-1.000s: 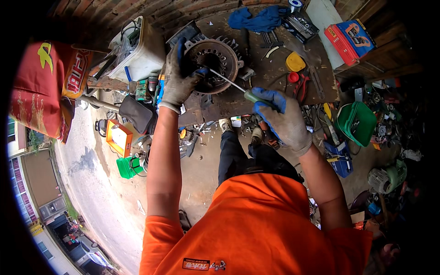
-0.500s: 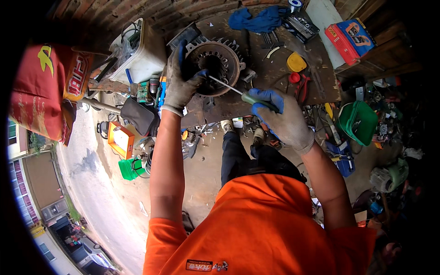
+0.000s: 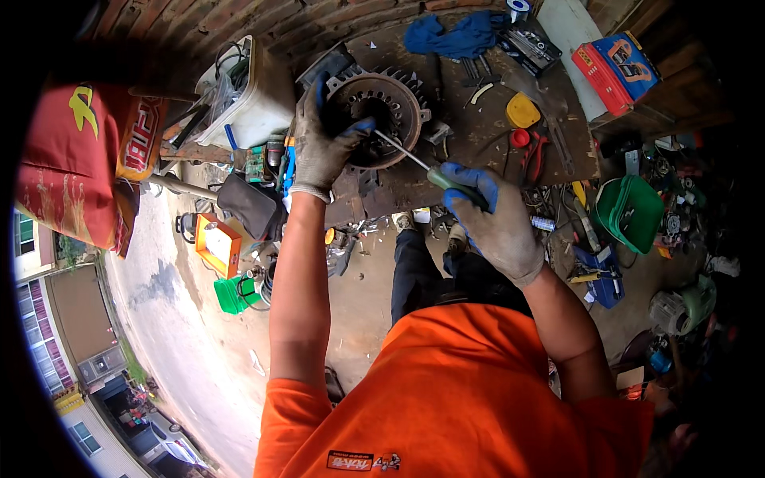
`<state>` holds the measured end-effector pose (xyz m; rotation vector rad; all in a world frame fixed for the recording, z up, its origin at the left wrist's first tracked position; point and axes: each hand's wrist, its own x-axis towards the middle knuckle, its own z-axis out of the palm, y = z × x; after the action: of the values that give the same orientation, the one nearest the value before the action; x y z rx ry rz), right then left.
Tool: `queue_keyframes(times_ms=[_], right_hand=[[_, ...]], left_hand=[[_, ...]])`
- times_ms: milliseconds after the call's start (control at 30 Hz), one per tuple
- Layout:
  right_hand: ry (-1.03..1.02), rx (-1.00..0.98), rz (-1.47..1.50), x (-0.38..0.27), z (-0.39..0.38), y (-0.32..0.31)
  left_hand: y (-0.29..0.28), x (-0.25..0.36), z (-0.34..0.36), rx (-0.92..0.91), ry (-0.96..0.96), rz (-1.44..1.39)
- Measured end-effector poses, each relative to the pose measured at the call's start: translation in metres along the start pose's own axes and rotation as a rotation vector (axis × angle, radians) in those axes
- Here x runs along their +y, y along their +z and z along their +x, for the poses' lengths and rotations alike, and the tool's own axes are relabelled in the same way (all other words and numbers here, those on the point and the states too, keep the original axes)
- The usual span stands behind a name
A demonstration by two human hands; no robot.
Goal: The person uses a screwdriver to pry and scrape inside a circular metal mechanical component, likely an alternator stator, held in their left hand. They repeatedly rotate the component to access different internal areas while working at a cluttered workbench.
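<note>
A round finned metal motor housing [image 3: 411,102], with a ring of slots inside its open top, sits on the dark workbench [image 3: 478,111]. My left hand [image 3: 320,151], in a grey glove with blue fingertips, grips the left rim, its thumb reaching over the opening. My right hand [image 3: 500,227], gloved alike, is closed round the green handle of a screwdriver [image 3: 408,154]. The metal shaft slants over the near rim into the opening, its tip close to my left thumb. Shadow hides what the tip touches.
Red-handled pliers [image 3: 535,156], a yellow lid-like piece [image 3: 522,110], a blue cloth [image 3: 446,36] and a red-and-blue box [image 3: 617,70] lie to the right and back. A white bin [image 3: 267,99] stands left. Green tub [image 3: 629,211] and scattered parts cover the floor at right.
My right hand has lowered slightly toward me, so the screwdriver slants more steeply across the rim. My left hand keeps its place on the housing. The whole view has shifted a little.
</note>
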<state>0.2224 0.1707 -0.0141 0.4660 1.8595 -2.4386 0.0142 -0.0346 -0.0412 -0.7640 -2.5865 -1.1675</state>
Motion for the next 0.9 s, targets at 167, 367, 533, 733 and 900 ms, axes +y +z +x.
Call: queue_keyframes(times_ms=[167, 367, 533, 733, 900], right_hand=[[-0.014, -0.012, -0.042, 0.000, 0.004, -0.004], [-0.062, -0.006, -0.065, 0.002, 0.011, -0.005], [-0.052, -0.033, -0.116, -0.006, 0.012, -0.006], [-0.059, -0.099, -0.195, -0.031, 0.016, 0.000], [-0.203, -0.249, -0.259, -0.057, 0.005, 0.022]], left_hand=[[0.001, -0.004, 0.000, -0.010, -0.013, 0.011], [0.001, -0.004, 0.001, -0.014, -0.024, -0.001], [0.002, -0.007, 0.000, -0.005, -0.013, -0.001], [0.003, -0.006, -0.001, -0.006, 0.018, 0.091], [0.001, -0.010, -0.006, -0.051, -0.033, -0.219]])
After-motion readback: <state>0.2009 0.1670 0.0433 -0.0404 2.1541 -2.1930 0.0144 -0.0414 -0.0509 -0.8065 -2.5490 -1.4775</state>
